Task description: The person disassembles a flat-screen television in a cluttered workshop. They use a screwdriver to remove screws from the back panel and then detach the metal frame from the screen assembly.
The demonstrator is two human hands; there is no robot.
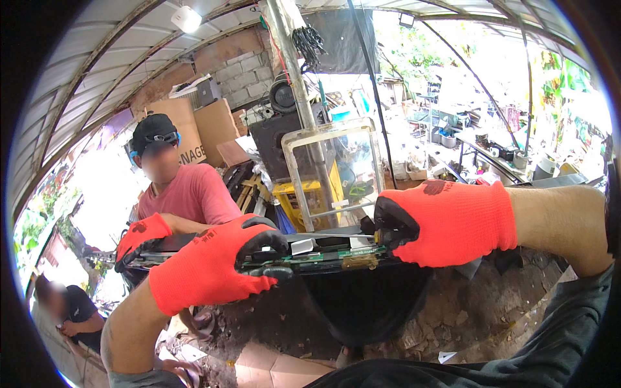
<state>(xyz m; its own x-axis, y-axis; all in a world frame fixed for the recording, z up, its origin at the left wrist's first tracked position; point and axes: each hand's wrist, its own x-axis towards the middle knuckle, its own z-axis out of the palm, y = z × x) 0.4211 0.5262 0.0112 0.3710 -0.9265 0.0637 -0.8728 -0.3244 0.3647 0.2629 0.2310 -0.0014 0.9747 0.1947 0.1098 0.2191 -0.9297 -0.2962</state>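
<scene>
A long, thin panel (330, 253) with a green circuit-board strip along its near edge lies across in front of me. My left hand (217, 262), in an orange-red glove with black fingertips, grips this edge, fingers above and thumb below. My right hand (446, 223), gloved alike, is closed at the panel's right part. From its fingers a thin metal shaft (323, 235) with a yellowish end runs left over the panel; its handle is hidden in the fist. White pieces (302, 246) and a brown tape-like patch (360, 262) are on the panel between my hands.
Across at the left stands a person in a pink shirt (187, 194), a gloved hand (139, 239) at the panel's left end. Another person (77, 317) sits lower left. Behind are a clear-fronted frame (333, 171), a yellow crate (297, 200) and a pole (291, 64). Cardboard (278, 368) lies below.
</scene>
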